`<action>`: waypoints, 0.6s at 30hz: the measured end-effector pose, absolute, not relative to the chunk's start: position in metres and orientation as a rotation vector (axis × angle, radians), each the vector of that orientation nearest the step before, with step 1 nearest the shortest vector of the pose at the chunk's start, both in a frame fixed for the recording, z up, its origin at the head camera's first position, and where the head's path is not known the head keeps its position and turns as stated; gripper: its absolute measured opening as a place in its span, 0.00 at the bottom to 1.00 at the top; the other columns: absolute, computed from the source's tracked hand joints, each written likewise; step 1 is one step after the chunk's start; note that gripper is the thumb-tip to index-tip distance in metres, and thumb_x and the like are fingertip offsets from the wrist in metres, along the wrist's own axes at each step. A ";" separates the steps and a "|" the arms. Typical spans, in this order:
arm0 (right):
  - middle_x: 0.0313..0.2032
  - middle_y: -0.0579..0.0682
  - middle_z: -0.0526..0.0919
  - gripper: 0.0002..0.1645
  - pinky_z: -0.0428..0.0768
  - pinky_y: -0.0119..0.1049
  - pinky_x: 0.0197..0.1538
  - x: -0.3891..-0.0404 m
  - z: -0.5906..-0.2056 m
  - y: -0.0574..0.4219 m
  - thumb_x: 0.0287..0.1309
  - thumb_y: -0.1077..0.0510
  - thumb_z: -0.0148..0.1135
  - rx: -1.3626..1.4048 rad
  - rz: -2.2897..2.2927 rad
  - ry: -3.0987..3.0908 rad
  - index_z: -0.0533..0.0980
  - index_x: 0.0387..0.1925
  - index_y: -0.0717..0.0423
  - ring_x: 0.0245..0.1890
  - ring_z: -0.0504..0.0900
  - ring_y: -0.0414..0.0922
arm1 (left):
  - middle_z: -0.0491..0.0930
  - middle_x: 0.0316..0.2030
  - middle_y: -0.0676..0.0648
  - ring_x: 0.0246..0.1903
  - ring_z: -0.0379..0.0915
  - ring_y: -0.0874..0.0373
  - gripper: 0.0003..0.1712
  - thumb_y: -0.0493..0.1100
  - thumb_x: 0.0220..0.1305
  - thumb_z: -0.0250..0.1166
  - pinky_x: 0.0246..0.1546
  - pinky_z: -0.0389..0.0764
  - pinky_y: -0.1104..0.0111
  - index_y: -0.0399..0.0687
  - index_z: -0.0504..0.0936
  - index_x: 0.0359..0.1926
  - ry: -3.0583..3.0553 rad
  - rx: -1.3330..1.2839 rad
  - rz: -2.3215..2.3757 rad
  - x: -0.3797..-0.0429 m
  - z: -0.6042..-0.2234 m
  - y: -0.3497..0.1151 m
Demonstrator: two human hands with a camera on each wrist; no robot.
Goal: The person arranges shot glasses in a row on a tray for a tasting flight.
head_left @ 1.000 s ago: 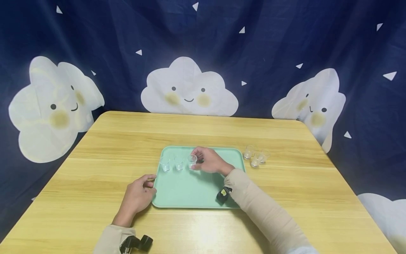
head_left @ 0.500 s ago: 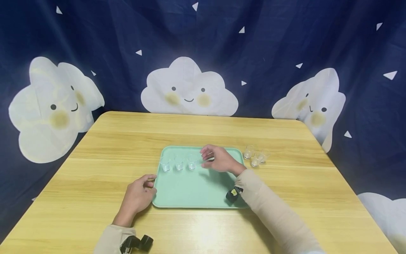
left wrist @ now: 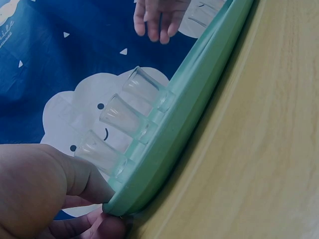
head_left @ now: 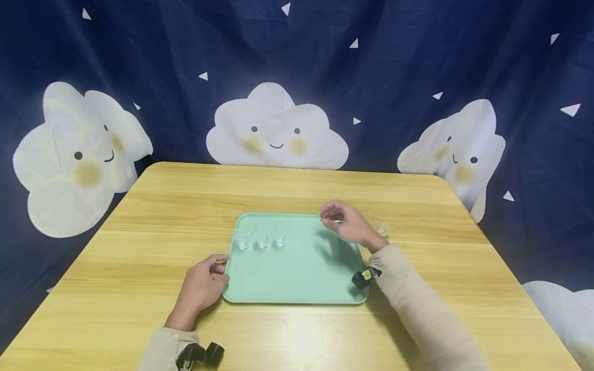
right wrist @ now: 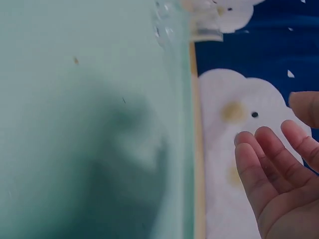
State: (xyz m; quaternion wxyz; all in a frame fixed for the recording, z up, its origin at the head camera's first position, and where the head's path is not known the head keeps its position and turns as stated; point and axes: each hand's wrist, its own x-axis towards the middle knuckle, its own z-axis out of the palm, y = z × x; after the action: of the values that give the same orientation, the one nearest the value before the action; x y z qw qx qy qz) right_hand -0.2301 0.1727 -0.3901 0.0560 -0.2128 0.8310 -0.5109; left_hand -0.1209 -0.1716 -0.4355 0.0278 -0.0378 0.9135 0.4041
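Observation:
My left hand (head_left: 202, 286) pinches the left rim of a pale green tray (left wrist: 159, 164), thumb on one side and fingers on the other in the left wrist view. Three clear shot glasses stand upright in a row across the tray's back left: a left one (head_left: 243, 241), a middle one (head_left: 262, 239) and a right one (head_left: 280, 238). Over the tray's back right corner hovers my right hand (head_left: 347, 222), fingers relaxed and holding nothing. More small clear glasses (head_left: 383, 228) sit on the table just past the tray, partly hidden behind that hand.
The tray lies on a wooden table (head_left: 297, 335) whose far edge meets a dark blue curtain (head_left: 380, 67) printed with clouds. A black wrist camera (head_left: 204, 355) shows at the left cuff, another (head_left: 364, 277) at the right.
My right hand has let go of the third glass, leaving it upright in the row, and moved right toward the glasses beside the tray. The left hand has stayed in place.

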 end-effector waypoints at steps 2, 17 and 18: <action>0.47 0.67 0.78 0.15 0.74 0.47 0.54 -0.231 -0.387 0.180 0.64 0.67 0.57 -0.638 -1.586 2.534 0.72 0.50 0.70 0.48 0.79 0.58 | 0.79 0.38 0.45 0.34 0.74 0.54 0.24 0.34 0.58 0.60 0.34 0.74 0.64 0.38 0.77 0.57 2.819 -0.118 1.250 -0.121 -0.435 -0.172; 0.49 0.70 0.74 0.22 0.77 0.35 0.52 -0.227 -0.372 0.247 0.75 0.58 0.42 -0.440 -1.906 2.488 0.66 0.54 0.77 0.45 0.81 0.44 | 0.79 0.38 0.45 0.34 0.74 0.55 0.24 0.34 0.58 0.60 0.35 0.74 0.64 0.38 0.77 0.58 2.801 -0.122 1.261 -0.121 -0.436 -0.172; 0.48 0.70 0.75 0.22 0.77 0.35 0.52 -0.226 -0.371 0.252 0.75 0.58 0.42 -0.427 -1.918 2.497 0.66 0.54 0.77 0.44 0.81 0.43 | 0.79 0.38 0.45 0.34 0.74 0.55 0.24 0.35 0.58 0.60 0.35 0.74 0.64 0.38 0.77 0.58 2.799 -0.122 1.262 -0.121 -0.436 -0.172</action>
State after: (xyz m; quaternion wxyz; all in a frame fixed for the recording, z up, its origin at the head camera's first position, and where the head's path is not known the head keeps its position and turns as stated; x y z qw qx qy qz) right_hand -0.2265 0.2522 -0.3713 -0.0181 -0.1345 0.7858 -0.6034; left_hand -0.1209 -0.1722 -0.4355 0.0343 -0.0398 0.9103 0.4105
